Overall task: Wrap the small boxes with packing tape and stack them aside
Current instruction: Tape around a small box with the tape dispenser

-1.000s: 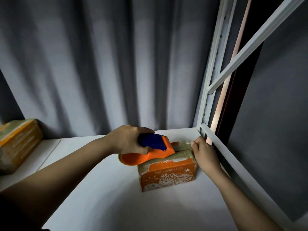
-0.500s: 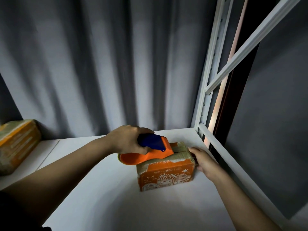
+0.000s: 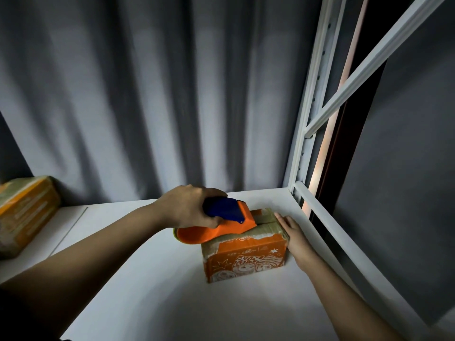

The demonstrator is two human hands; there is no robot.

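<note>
Right hand (image 3: 294,236) now flat against box (image 3: 246,257) end, left hand (image 3: 189,205) gripping dispenser (image 3: 221,223), tape roll hidden

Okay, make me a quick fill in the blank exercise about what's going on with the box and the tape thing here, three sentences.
1. The left hand grips the orange and ____ tape dispenser.
2. The dispenser rests on the ____ face of the orange box.
3. The right hand lies flat against the box's ____ end.

Missing words: blue; top; right
</note>
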